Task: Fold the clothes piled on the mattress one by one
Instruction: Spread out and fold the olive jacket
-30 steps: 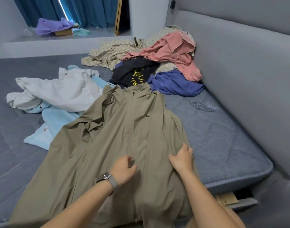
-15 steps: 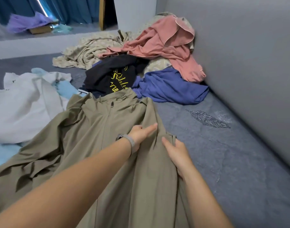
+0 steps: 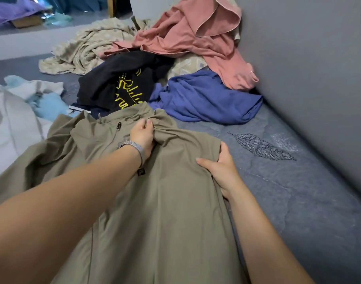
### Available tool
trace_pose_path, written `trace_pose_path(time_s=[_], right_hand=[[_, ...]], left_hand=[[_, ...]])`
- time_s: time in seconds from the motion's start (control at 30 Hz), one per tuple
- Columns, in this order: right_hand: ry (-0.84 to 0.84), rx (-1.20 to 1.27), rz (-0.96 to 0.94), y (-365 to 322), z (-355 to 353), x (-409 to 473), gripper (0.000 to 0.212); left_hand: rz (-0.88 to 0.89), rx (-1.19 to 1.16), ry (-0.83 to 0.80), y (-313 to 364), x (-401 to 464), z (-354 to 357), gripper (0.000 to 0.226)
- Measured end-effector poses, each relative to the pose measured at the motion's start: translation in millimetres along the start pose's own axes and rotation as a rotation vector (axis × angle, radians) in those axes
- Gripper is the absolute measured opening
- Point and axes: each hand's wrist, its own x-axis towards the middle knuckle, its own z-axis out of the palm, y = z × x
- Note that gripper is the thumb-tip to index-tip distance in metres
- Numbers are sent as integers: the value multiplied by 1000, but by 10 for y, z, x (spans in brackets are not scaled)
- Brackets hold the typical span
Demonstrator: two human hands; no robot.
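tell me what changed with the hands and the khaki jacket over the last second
Both hands moved from the jacket's lower part up toward its collar. The left hand now bunches the khaki zip-up jacket near the collar; the right hand grips its folded shoulder edge. The pile of clothes behind stayed put.

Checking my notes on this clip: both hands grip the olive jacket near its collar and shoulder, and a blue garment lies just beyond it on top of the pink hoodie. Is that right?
Not quite. In the head view the left hand and right hand do grip the olive jacket, but the blue garment lies on the mattress, with the pink hoodie draped above it, not beneath.
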Motion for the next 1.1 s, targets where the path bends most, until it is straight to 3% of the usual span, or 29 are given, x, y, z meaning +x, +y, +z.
trace_pose_path(time_s=[0.07,0.13,0.3,0.37,0.47,0.57,0.63,0.77,0.87,0.97,1.1], right_hand=[[-90,-63,-3,51,23,37,99],[-185,-88,-2,80,-7,87,115],[-267,-115,34,62,-71,167,113],[-270,-133,32,46,-45,132,112],[-218,-168,42,27,-13,29,116],[-106,-149,94,-7,-7,-127,122],[-34,-75,142,-56,-22,-260,120],[48,-153,142,-165,-110,-648,100],[46,-351,151,-108,-177,-1006,85],[17,-526,148,-66,-242,-1296,77],[-163,-612,271,-187,-434,-1784,84]], left_hand=[[7,-19,19,-30,96,35,27],[41,28,32,-5,210,110,30],[134,382,110,-90,289,331,25],[121,392,129,-133,90,328,24],[98,421,123,-154,-531,200,58],[254,700,148,-185,-1377,-26,84],[239,778,96,-225,-1877,-215,70],[-25,948,-187,-361,-2604,-632,45],[-178,886,-195,-394,-2851,-867,30],[-224,1095,-270,-319,-3064,-920,34],[-85,1390,-367,-299,-3478,-774,48]])
